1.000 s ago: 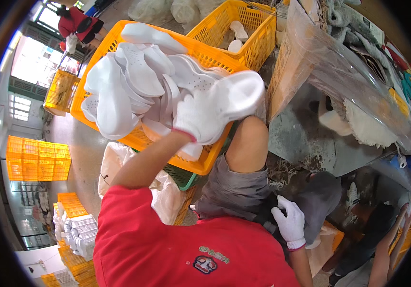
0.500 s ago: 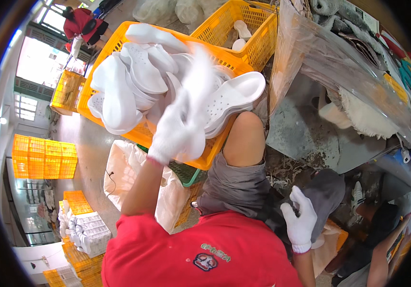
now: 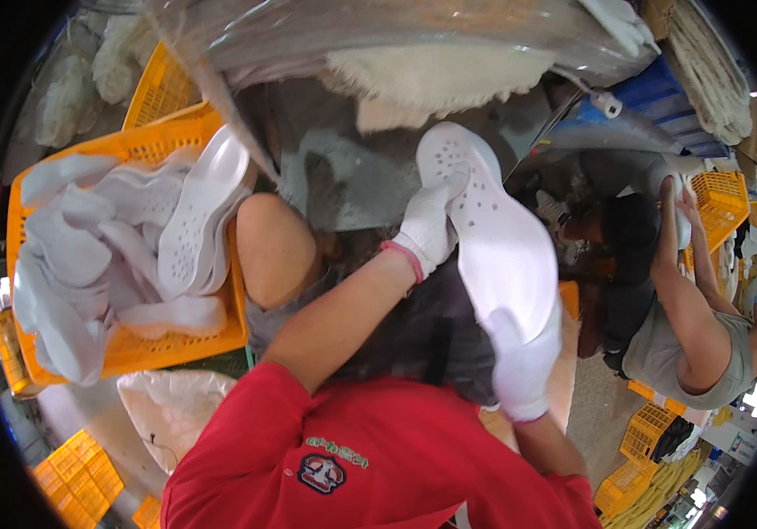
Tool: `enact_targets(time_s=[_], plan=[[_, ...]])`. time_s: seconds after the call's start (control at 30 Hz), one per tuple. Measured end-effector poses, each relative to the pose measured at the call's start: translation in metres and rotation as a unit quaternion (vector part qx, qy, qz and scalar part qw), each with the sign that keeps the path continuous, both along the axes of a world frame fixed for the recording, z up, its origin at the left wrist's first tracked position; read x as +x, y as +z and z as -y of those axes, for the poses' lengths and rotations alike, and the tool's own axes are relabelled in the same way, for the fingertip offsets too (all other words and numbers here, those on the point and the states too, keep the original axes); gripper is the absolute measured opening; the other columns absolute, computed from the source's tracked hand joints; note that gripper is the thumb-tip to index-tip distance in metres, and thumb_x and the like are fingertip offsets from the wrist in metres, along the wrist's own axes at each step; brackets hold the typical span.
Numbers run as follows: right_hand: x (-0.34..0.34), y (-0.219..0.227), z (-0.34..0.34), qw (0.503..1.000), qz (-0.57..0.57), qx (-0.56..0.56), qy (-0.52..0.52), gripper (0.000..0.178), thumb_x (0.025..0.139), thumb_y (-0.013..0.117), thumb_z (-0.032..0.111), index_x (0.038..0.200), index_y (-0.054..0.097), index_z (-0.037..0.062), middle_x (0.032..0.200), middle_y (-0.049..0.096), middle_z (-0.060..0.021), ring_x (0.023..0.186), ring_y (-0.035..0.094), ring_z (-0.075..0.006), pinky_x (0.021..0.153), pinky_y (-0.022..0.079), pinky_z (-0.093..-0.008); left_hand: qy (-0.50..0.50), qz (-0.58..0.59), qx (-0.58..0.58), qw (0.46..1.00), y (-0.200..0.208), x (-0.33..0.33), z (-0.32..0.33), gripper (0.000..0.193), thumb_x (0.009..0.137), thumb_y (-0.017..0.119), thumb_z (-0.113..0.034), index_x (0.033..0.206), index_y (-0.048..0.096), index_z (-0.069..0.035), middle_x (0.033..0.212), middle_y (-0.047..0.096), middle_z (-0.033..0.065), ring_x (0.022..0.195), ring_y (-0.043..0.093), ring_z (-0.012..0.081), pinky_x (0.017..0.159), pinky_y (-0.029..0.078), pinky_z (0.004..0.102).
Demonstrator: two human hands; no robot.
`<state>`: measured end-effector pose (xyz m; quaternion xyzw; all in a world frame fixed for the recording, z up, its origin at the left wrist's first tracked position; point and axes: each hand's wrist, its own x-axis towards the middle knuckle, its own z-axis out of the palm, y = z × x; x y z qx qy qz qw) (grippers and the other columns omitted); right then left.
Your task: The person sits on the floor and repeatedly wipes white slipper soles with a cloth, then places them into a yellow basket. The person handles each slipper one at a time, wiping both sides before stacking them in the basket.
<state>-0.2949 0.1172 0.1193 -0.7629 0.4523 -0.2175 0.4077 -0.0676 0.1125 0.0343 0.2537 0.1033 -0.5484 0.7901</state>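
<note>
Over my lap a white shoe sole (image 3: 503, 251) slants, its small round holes clustered at the far end. My left hand (image 3: 431, 220), in a white knit glove, grips its left edge by those holes, with the thumb lying on the top face. The nearer end rests in my gloved right hand (image 3: 524, 363), closed around it from below, so some of those fingers are hidden. To the left, a yellow-orange crate (image 3: 145, 357) is heaped with white soles (image 3: 65, 242). One holed sole (image 3: 206, 212) leans on the crate's right side, stacked over others.
Clear plastic sheeting (image 3: 264, 35) and a ragged white cloth (image 3: 436, 79) hang over a grey panel ahead. A pale sack (image 3: 167, 410) sits below the crate. At right, a co-worker (image 3: 696, 344) sits close by, arms raised beside another yellow crate (image 3: 720, 203).
My left hand has come away from the crate to the right, bringing a sole over my lap. My right hand, formerly empty, now holds its near end. The view has swung right.
</note>
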Motion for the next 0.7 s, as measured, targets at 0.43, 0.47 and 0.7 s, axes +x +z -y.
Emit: enact_targets(time_s=[0.43,0.47,0.7], plan=[[0.152,-0.013,0.099,0.989,0.042,-0.079,0.115,0.057,0.105,0.061,0.017,0.156,0.051,-0.0048,0.145,0.065,-0.0235,0.131,0.068,-0.0339,0.114,0.051,-0.0405,-0.007,0.318,0.106,0.942,-0.125,0.118,0.094,0.053,0.113,0.059,-0.041,0.148,0.061,-0.001,0.141,0.071,0.0109,0.128,0.067,0.0241,0.111,0.052,0.0391],[0.159,-0.022,0.109,0.987,0.106,-0.051,0.112,0.053,0.103,0.06,0.018,0.152,0.055,-0.0039,0.139,0.067,-0.0259,0.125,0.069,-0.0401,0.108,0.054,-0.0437,-0.028,0.307,0.161,0.938,-0.121,0.129,0.077,0.06,0.11,0.064,-0.046,0.15,0.061,-0.001,0.14,0.072,0.0113,0.126,0.068,0.0247,0.11,0.053,0.0392],[0.208,-0.066,0.177,0.989,0.07,-0.016,0.127,0.031,0.099,0.066,0.021,0.113,0.075,-0.0044,0.091,0.077,-0.0218,0.088,0.075,-0.0346,0.081,0.059,-0.0448,-0.289,0.636,0.376,0.609,-0.02,0.138,-0.054,0.073,0.095,0.082,-0.035,0.155,0.056,-0.001,0.132,0.076,0.0135,0.111,0.074,0.0228,0.101,0.057,0.0357]])
